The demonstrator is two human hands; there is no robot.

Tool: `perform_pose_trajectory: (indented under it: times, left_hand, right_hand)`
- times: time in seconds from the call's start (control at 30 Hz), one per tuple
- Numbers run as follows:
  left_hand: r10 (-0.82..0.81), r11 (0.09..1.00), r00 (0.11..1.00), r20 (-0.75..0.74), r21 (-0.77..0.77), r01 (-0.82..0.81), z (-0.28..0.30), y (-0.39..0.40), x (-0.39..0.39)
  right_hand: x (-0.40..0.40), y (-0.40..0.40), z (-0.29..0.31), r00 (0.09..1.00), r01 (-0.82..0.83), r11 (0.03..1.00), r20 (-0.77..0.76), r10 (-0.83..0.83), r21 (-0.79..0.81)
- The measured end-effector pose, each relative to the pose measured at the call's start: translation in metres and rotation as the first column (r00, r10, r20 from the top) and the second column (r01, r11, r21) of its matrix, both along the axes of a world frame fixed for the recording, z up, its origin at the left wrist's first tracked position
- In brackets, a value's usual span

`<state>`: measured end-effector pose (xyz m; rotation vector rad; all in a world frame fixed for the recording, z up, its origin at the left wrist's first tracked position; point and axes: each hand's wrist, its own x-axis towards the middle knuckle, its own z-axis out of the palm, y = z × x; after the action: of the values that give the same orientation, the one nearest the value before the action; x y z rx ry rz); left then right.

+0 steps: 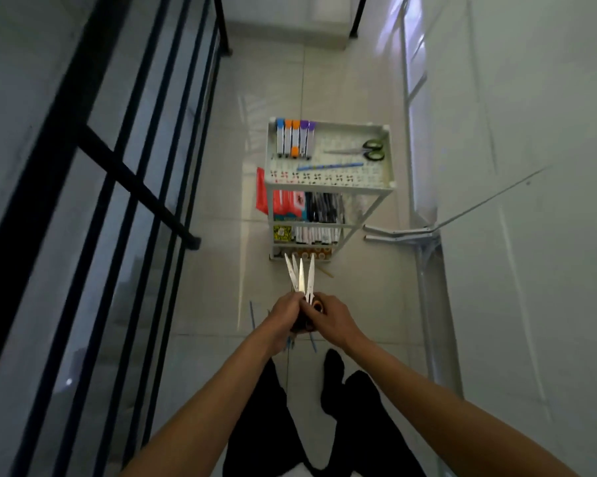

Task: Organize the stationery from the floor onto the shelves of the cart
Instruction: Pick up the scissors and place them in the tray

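Note:
My left hand and my right hand are together just in front of the white cart, both gripping a bundle of scissors by the handles, blades fanned out toward the cart. The cart's top shelf holds several markers with coloured caps, green-handled scissors and a blue pencil. Lower shelves hold pens, markers and packets. Blue pencils lie on the floor under my hands.
A black railing with glass runs along the left. A white wall and a white metal frame stand to the right of the cart. My legs in dark trousers are below. Tiled floor surrounds the cart.

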<state>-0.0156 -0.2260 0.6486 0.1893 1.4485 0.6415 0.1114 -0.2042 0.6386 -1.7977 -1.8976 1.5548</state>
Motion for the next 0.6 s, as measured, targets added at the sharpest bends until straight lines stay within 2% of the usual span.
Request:
perform_pose_trajectory:
  times: [0.13, 0.23, 0.33, 0.47, 0.6]
  left_hand:
    - [-0.071, 0.995, 0.994, 0.077, 0.075, 0.066, 0.056, -0.002, -0.02]
    - [-0.199, 0.969, 0.98, 0.007, 0.149, 0.196, 0.08, 0.006, -0.033]
    - [-0.254, 0.941, 0.965, -0.066, 0.212, 0.262, 0.093, 0.018, -0.038]
    - [-0.213, 0.933, 0.972, -0.095, 0.275, 0.231, 0.1, 0.043, -0.039]
    - [-0.141, 0.936, 0.986, -0.087, 0.312, 0.161, 0.101, 0.076, -0.038]
  right_hand:
    - [-0.004, -0.005, 0.057, 0.993, 0.097, 0.995, -0.059, -0.098, -0.018]
    - [-0.008, -0.004, 0.083, 0.981, 0.178, 0.984, -0.081, -0.175, 0.024]
    - [-0.015, 0.004, 0.099, 0.96, 0.258, 0.964, -0.129, -0.248, 0.064]
    - [-0.019, 0.026, 0.114, 0.9, 0.366, 0.93, -0.262, -0.349, 0.017]
    - [-0.017, 0.06, 0.12, 0.889, 0.364, 0.931, -0.309, -0.338, 0.029]
